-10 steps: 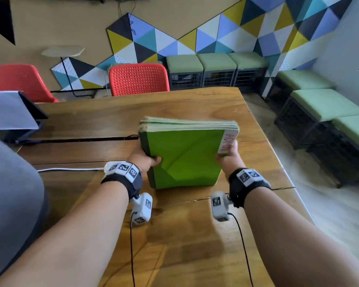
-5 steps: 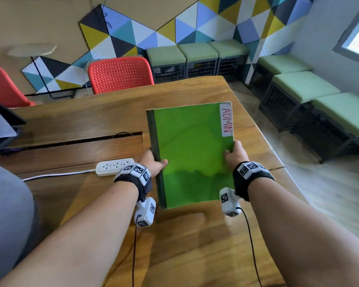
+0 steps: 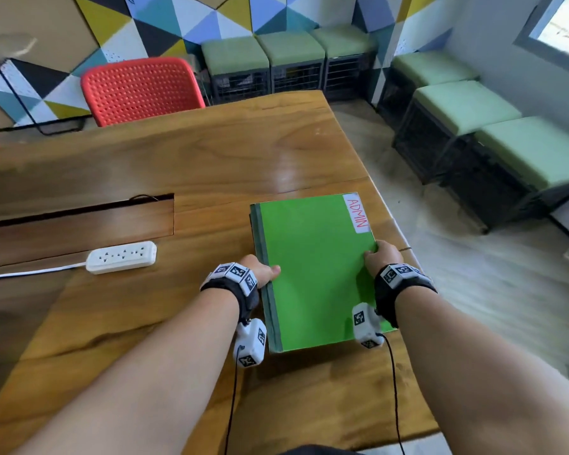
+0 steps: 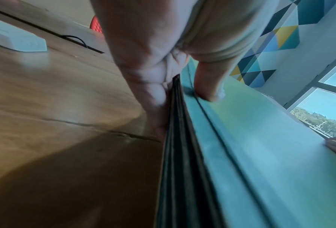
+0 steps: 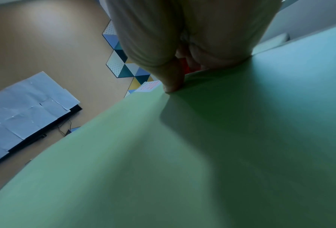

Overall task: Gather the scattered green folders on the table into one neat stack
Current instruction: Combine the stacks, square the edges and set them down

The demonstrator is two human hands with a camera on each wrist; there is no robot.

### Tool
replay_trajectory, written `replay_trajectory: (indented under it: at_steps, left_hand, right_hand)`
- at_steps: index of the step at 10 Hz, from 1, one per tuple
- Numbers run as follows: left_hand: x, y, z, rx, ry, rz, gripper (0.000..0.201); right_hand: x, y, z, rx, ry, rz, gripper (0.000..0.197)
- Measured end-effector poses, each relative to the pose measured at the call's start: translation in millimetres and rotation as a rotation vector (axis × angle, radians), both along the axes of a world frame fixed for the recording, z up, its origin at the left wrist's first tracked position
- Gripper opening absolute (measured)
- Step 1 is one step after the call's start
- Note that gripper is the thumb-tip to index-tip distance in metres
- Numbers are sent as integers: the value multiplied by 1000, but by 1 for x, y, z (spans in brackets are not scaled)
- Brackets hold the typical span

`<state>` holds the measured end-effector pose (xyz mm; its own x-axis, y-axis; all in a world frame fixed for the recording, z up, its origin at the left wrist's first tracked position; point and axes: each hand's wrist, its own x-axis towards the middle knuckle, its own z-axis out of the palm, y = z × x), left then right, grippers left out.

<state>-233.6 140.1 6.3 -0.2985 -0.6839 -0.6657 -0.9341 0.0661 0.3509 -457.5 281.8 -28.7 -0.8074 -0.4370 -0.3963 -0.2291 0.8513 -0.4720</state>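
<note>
A stack of green folders lies flat near the right edge of the wooden table. The top folder carries a white ADMIN label at its far right corner. My left hand grips the stack's dark spine side, thumb on top. In the left wrist view the thumb presses the top cover while the fingers run along the layered spines of the stack. My right hand holds the stack's right edge. In the right wrist view its thumb pinches the top cover.
A white power strip with its cord lies left of the stack, beside a cable slot in the table. A red chair stands at the far side. Green-cushioned stools line the wall and the right. The table's right edge is close to the stack.
The stack stood upright on its edge a second ago. Both hands have tipped it over and laid it flat, further right toward the table's edge.
</note>
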Motion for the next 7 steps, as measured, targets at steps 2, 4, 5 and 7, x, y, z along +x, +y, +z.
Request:
replay_trajectory:
  at_steps: [2,4,5,7]
  left_hand:
    - [-43,19,-11,-2,-101,-11,70]
    - [-64,27,-13,-50,-262,-104,59]
    - [-66,27,-14,-47,-274,-119,60]
    - [-70,18,3,20,-192,-19,70]
  right_hand:
    - [-45,8,-9,60,-3,71,19]
    - [-54,5,-19,99,-42,183,24]
    - [-54,4,-19,128,-66,189,30]
    - [-46,-6,-11,209,-2,150,45]
